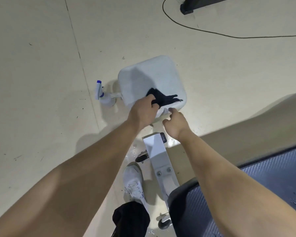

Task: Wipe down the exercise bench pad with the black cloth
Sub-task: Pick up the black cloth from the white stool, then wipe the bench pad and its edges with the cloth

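Note:
A light grey square bench pad point(149, 77) stands in the middle of the head view. The black cloth point(164, 98) lies crumpled on the pad's near right part. My left hand point(143, 112) is closed on the cloth's near end at the pad's front edge. My right hand point(175, 124) rests at the pad's near right corner with its fingers curled against the pad's side; I cannot tell whether it grips the edge.
A white spray bottle point(102, 95) with a blue nozzle stands on the floor left of the pad. The white frame bar point(158, 154) runs toward me. A dark textured pad point(272, 194) lies at lower right. A cable point(212, 31) crosses the floor. My white shoe point(133, 180) is below.

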